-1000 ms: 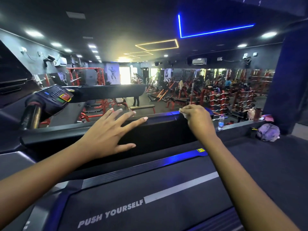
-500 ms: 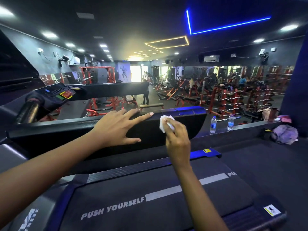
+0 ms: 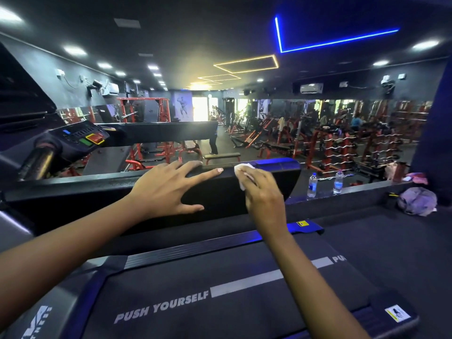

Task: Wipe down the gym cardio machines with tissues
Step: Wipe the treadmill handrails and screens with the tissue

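Observation:
A black treadmill fills the lower view, its belt (image 3: 244, 289) printed "PUSH YOURSELF". Its black motor cover (image 3: 215, 196) rises across the middle with a blue strip on top at the right. My left hand (image 3: 168, 189) rests flat on this cover with fingers spread, fingertips at the top edge. My right hand (image 3: 263, 194) holds a white tissue (image 3: 243, 172) against the cover's upper edge, just right of my left fingertips. Most of the tissue is hidden under my fingers.
The treadmill console (image 3: 83, 138) with red and green buttons and a handlebar (image 3: 36, 162) stand at the left. Two water bottles (image 3: 312, 185) and a purple bag (image 3: 417, 200) sit on the ledge to the right. Red weight machines fill the gym floor beyond.
My right hand with the tissue moved left from the cover's blue right end toward my left hand, sliding along the top edge. My left hand stayed planted on the cover.

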{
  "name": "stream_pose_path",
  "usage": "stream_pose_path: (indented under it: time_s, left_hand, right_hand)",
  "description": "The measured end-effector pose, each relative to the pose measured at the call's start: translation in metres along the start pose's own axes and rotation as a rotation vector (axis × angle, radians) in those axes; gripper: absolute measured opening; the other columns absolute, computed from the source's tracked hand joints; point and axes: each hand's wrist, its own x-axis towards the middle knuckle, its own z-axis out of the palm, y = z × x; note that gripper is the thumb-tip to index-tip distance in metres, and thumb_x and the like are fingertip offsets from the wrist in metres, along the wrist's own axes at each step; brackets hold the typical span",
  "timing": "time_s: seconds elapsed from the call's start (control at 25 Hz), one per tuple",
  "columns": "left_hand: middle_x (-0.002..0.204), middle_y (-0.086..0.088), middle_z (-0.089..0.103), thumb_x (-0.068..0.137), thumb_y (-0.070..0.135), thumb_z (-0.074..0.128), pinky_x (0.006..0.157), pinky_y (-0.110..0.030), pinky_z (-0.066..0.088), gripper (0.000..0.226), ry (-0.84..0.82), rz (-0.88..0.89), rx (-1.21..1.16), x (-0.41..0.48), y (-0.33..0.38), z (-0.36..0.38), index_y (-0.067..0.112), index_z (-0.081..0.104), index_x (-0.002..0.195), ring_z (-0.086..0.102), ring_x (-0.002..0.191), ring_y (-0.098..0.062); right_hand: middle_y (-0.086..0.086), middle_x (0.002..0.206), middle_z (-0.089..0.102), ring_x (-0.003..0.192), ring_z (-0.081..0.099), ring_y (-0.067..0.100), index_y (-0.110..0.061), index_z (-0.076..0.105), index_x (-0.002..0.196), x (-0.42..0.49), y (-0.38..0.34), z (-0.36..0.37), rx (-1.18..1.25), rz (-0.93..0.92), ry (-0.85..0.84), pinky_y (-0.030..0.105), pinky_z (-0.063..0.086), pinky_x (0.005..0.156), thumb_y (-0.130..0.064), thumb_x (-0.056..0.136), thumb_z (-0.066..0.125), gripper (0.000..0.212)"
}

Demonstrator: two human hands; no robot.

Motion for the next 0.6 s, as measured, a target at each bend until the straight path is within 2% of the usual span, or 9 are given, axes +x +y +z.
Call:
stream_pose_path:
  time_s: [0.12, 0.24, 0.32, 0.36, 0.44, 0.52, 0.6]
  left_hand:
    - [0.128, -0.011, 0.058, 0.081, 0.075, 0.031, 0.066, -0.035, 0.055, 0.081, 0.005, 0.001, -0.001, 0.000, 0.000, 0.000, 0.034, 0.020, 0.151, 0.065, 0.091, -0.028]
    - [0.127, -0.010, 0.058, 0.081, 0.075, 0.030, 0.067, -0.036, 0.055, 0.081, 0.011, -0.002, -0.004, -0.001, 0.001, 0.000, 0.035, 0.018, 0.151, 0.064, 0.092, -0.027]
    - [0.127, -0.010, 0.058, 0.081, 0.074, 0.030, 0.066, -0.036, 0.055, 0.081, 0.017, -0.001, -0.009, 0.000, 0.001, -0.001, 0.035, 0.018, 0.151, 0.064, 0.091, -0.027]
    - [0.127, -0.010, 0.058, 0.081, 0.074, 0.030, 0.066, -0.036, 0.055, 0.081, 0.018, -0.001, -0.008, 0.000, 0.001, 0.000, 0.035, 0.019, 0.151, 0.064, 0.090, -0.027]
    - [0.126, -0.010, 0.059, 0.081, 0.075, 0.031, 0.064, -0.035, 0.056, 0.081, 0.018, 0.000, -0.001, 0.000, 0.001, 0.000, 0.034, 0.021, 0.151, 0.065, 0.089, -0.026]
    - [0.126, -0.010, 0.058, 0.081, 0.075, 0.032, 0.064, -0.036, 0.056, 0.082, 0.014, 0.001, -0.002, 0.000, 0.000, 0.000, 0.034, 0.021, 0.151, 0.065, 0.089, -0.027]
    - [0.127, -0.010, 0.058, 0.081, 0.075, 0.032, 0.064, -0.037, 0.057, 0.082, 0.010, 0.000, -0.008, -0.001, 0.000, 0.001, 0.035, 0.019, 0.151, 0.065, 0.091, -0.028]
  right_hand:
    - [0.008, 0.102, 0.070, 0.089, 0.063, 0.028, -0.005, 0.071, 0.104, 0.010, 0.036, -0.011, -0.080, 0.083, -0.023, 0.030, 0.054, 0.070, 0.011, 0.070, 0.066, 0.037]
    - [0.013, 0.098, 0.070, 0.089, 0.063, 0.034, -0.004, 0.072, 0.099, 0.019, 0.074, -0.030, -0.145, 0.235, -0.081, 0.036, 0.054, 0.071, 0.003, 0.077, 0.063, 0.025]
    - [0.018, 0.095, 0.070, 0.086, 0.062, 0.039, 0.000, 0.072, 0.095, 0.029, 0.080, -0.036, -0.153, 0.286, -0.119, 0.039, 0.051, 0.071, 0.009, 0.075, 0.062, 0.024]
    - [0.018, 0.095, 0.070, 0.085, 0.063, 0.038, 0.001, 0.072, 0.093, 0.037, 0.073, -0.035, -0.116, 0.275, -0.136, 0.038, 0.051, 0.071, 0.014, 0.071, 0.060, 0.028]
    - [0.014, 0.095, 0.071, 0.085, 0.063, 0.033, -0.002, 0.073, 0.091, 0.052, 0.042, -0.027, -0.014, 0.142, -0.184, 0.033, 0.050, 0.071, 0.014, 0.065, 0.055, 0.036]
    - [0.010, 0.097, 0.070, 0.087, 0.061, 0.030, -0.004, 0.073, 0.094, 0.058, 0.008, -0.015, 0.044, -0.044, -0.325, 0.029, 0.047, 0.069, 0.012, 0.067, 0.056, 0.036]
    - [0.010, 0.103, 0.068, 0.094, 0.058, 0.030, -0.005, 0.071, 0.101, 0.063, 0.002, -0.010, 0.024, -0.133, -0.454, 0.030, 0.046, 0.072, 0.013, 0.073, 0.055, 0.037]
